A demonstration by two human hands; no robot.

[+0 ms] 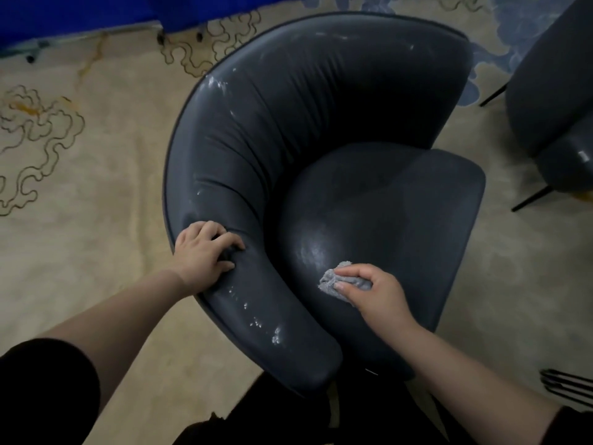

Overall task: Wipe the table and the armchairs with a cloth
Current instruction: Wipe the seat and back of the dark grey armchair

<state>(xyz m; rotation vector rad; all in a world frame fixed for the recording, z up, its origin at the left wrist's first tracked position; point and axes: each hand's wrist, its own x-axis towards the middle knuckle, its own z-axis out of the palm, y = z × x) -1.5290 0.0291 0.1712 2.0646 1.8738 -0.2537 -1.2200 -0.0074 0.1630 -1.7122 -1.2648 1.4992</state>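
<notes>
A dark blue-grey leather armchair (288,130) with a curved back fills the middle of the view, seen from above. White scuffed patches show on its rim and armrest. My left hand (203,253) grips the near left armrest, fingers curled over its padded edge. My right hand (372,292) holds a crumpled grey cloth (333,281) and presses it on the near left part of the round seat cushion (401,226). A pale worn patch lies on the cushion just above the cloth.
A second dark armchair (555,101) with thin black legs stands at the right edge. Beige carpet (80,194) with outlined cloud patterns surrounds the chairs. Blue fabric (80,14) runs along the top left. Black metal rods (568,385) show at lower right.
</notes>
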